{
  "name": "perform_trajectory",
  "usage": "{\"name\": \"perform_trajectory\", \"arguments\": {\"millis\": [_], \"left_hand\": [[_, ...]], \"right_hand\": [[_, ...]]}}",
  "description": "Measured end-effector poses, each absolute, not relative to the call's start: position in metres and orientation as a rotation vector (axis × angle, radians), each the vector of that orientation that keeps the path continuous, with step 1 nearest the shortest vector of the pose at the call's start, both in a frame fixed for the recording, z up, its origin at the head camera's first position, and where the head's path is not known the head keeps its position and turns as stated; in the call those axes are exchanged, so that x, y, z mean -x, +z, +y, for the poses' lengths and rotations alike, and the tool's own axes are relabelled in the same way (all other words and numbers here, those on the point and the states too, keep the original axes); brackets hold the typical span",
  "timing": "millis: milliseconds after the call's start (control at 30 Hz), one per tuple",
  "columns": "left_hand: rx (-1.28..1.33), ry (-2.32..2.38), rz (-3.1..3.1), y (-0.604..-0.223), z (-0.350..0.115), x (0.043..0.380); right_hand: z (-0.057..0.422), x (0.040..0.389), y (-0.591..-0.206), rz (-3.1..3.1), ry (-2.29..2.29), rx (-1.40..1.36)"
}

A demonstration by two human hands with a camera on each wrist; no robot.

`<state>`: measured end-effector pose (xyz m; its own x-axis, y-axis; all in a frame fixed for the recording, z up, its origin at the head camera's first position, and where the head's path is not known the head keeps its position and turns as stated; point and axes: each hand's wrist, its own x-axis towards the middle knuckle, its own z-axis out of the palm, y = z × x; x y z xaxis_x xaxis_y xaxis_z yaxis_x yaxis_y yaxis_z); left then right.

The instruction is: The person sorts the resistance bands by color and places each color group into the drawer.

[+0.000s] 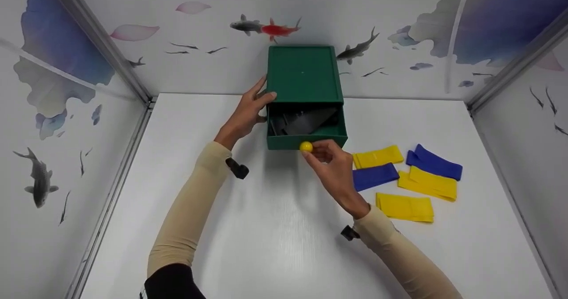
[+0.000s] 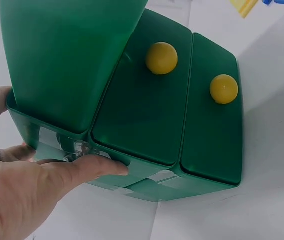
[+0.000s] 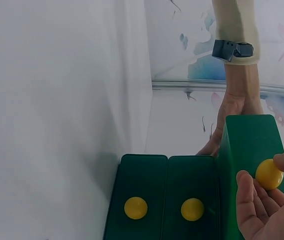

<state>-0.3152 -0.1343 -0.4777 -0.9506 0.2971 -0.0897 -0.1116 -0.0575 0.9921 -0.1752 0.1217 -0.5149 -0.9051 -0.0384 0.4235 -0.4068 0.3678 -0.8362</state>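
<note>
A green drawer cabinet (image 1: 304, 72) stands at the back of the white table, its top drawer (image 1: 284, 143) pulled out part way. Dark items (image 1: 308, 120) lie inside the drawer; their kind is unclear. My right hand (image 1: 335, 170) pinches the round yellow knob (image 3: 269, 174) on that drawer's front between thumb and fingers. On the cabinet's left side rests my left hand (image 1: 246, 112), thumb near the top edge and fingers along the side wall. Below, the middle drawer (image 2: 142, 110) and bottom drawer (image 2: 211, 135) are closed, each with a yellow knob.
To the right of the cabinet lie folded yellow bands (image 1: 404, 207) and blue bands (image 1: 376, 177), some overlapping. A printed wall panel (image 1: 213, 68) rises right behind the cabinet. Side panels with metal frame edges border the table (image 1: 275, 228).
</note>
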Motion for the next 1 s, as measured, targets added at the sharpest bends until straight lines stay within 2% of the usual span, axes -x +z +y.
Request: {"name": "perform_trajectory", "arguments": {"millis": [1000], "left_hand": [[-0.142,2.11,1.933,-0.48,-0.136,0.315]], "right_hand": [[0.112,0.243,-0.515,-2.278,1.416,-0.473]]}}
